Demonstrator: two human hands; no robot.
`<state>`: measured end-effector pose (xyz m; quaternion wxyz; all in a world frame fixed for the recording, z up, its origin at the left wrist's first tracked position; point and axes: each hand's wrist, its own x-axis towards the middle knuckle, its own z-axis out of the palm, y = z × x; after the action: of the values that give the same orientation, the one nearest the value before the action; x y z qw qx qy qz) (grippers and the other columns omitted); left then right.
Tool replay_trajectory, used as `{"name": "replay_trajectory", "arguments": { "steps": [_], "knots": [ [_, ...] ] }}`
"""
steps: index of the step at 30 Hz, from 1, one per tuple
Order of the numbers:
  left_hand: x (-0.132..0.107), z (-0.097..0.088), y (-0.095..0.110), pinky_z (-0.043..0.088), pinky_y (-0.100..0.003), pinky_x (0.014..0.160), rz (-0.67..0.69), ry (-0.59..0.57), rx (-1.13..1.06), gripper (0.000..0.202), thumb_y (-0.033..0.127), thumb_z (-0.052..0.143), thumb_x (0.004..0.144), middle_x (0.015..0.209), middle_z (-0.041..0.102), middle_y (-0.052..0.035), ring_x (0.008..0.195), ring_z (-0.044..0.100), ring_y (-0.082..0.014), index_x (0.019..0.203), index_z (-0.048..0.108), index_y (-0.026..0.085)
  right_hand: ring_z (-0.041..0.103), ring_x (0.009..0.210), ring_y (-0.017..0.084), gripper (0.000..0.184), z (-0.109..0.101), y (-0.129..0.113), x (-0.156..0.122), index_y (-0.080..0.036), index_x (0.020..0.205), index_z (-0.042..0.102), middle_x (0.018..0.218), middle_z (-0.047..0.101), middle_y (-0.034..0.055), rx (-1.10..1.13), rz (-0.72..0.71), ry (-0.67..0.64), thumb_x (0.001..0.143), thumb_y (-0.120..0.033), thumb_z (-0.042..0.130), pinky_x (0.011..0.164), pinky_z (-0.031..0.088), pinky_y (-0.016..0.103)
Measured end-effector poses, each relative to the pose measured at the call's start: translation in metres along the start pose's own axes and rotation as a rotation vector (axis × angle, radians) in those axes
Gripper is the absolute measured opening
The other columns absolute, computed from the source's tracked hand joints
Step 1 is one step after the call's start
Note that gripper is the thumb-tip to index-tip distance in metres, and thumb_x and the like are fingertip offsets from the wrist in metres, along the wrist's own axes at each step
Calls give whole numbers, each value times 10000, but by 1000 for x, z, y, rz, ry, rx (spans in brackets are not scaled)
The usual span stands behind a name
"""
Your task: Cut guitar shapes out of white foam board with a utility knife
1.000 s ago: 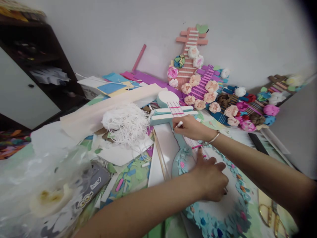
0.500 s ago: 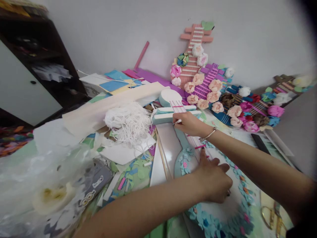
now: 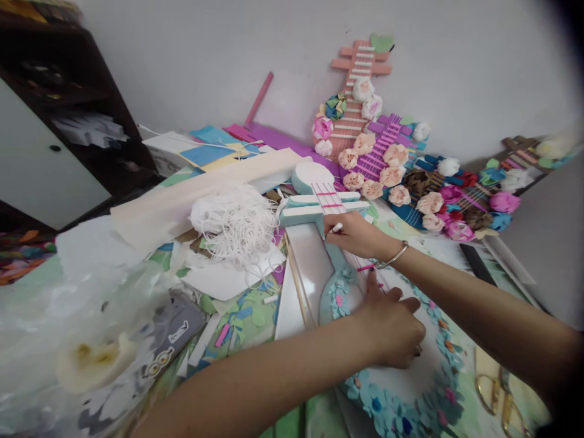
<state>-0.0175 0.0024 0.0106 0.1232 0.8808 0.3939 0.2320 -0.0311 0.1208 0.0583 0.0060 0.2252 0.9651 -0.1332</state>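
Note:
A pale blue pipa-shaped foam lute (image 3: 312,173) lies in front of me, with white strings, pink cross strips and blue paper flowers round its body. My right hand (image 3: 358,234) is over its neck, fingers closed on a slim white stick (image 3: 336,228); the stick's lower end is hidden by the fingers. Two pink strips (image 3: 325,193) show on the neck just beyond this hand. Nearer to me, my left hand (image 3: 392,325) rests on the lute's body. Its index finger is stretched to a pink strip (image 3: 365,267), while the other fingers are bent and apart.
A tangle of white cord (image 3: 237,222) lies left of the lute among paper scraps. Gold-handled scissors (image 3: 495,395) are at the lower right, and a clear plastic bag (image 3: 82,316) at the left. Flower-covered model lutes (image 3: 362,121) lean against the wall.
My right hand has slid slightly down the neck toward the body, so a second pink strip shows above it. My left hand stays almost in place. The view has shifted a little.

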Motion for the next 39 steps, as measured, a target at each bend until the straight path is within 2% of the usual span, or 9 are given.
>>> {"name": "replay_trajectory", "arguments": {
  "steps": [6, 11, 17, 23, 32, 39],
  "knots": [
    [0, 0, 0, 182, -730, 879, 0, -9, -10, 223, 320, 549, 755, 1046, 574, -90, 995, 473, -309, 865, 680, 177, 466, 583, 107, 92, 4, 5, 8, -163, 667, 525, 626, 572, 5, -46, -39, 62, 687, -107, 455, 590, 319, 214],
    [0, 0, -1, 160, -729, 894, -1, -18, -9, 227, 326, 550, 754, 1046, 567, -86, 1004, 467, -308, 868, 678, 177, 496, 605, 110, 88, 0, -1, -2, -161, 664, 536, 640, 588, 11, 4, -18, 3, 694, -111, 470, 593, 332, 211],
    [0, -1, -1, 226, -690, 870, -8, -28, -17, 201, 312, 551, 748, 1047, 564, -84, 1009, 461, -308, 835, 675, 179, 478, 577, 90, 79, -1, -3, -18, -164, 628, 506, 612, 572, -11, 46, -11, -43, 685, -115, 483, 577, 325, 203],
    [-1, 3, 0, 304, -638, 828, -12, 17, -9, 215, 309, 540, 761, 1064, 560, -93, 1023, 450, -316, 852, 676, 169, 464, 568, 90, 86, -2, -6, -28, -163, 632, 506, 592, 542, -14, 79, 7, -91, 687, -112, 462, 574, 325, 209],
    [-3, 0, 1, 346, -609, 794, -12, -11, -13, 251, 293, 521, 776, 1088, 546, -102, 1056, 426, -326, 941, 667, 173, 412, 533, 96, 107, -4, -20, -30, -171, 596, 462, 519, 462, -27, 21, 22, -189, 700, -144, 461, 550, 286, 226],
    [-1, 5, -1, 324, -617, 793, -10, 12, -16, 236, 310, 529, 765, 1077, 545, -99, 1050, 419, -334, 906, 673, 188, 372, 509, 93, 139, -5, -22, -28, -177, 565, 414, 495, 410, -35, 31, 32, -238, 693, -146, 455, 546, 262, 240]
  ]
}}
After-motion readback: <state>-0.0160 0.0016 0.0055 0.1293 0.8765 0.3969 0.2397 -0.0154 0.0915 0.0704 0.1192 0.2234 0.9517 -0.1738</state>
